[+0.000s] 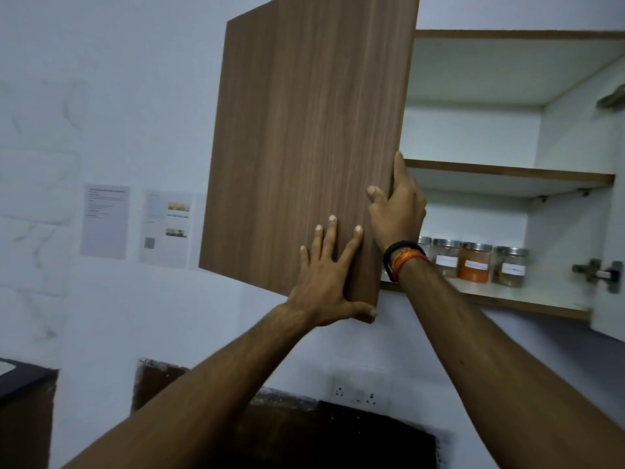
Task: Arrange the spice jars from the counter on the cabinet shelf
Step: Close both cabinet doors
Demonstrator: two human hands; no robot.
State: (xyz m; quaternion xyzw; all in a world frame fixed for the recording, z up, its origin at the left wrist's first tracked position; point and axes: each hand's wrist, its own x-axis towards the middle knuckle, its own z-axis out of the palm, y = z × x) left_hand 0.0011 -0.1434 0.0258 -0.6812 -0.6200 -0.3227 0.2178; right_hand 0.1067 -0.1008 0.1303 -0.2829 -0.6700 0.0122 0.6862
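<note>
Brown wood-grain cabinet door (304, 137), swung partly open across the left half of a white-lined wall cabinet (575, 137) with brown edging. Left hand (329, 282) flat against the door's outer face near its lower right corner, fingers straight and spread, thumb hooked under the bottom edge. Right hand (397, 211) clamped on the door's free vertical edge just above the left hand, thumb on the outer face, fingers wrapped behind the panel and mostly hidden. Black band and orange threads (402, 260) round the right wrist.

Inside the cabinet, two shelves in view: upper brown-edged shelf (507, 172) and lower brown-edged shelf (490, 296). Clear glass spice jars (473, 262) with silver metal lids and white labels in a row on the lower shelf, toward its back, touching or just beside one another; four visible right of the right wrist, the leftmost partly hidden behind it. Orange powder in the third jar (475, 264), paler brownish contents in the others; label text too small to read. Silver metal hinge (597, 274) on the cabinet's right wall near the lower shelf.

On the white wall left of the door, two printed paper sheets (135, 225) side by side. Below the cabinet, white wall socket plate (356, 394). Dark bench corner (20, 377) at the lower left edge.
</note>
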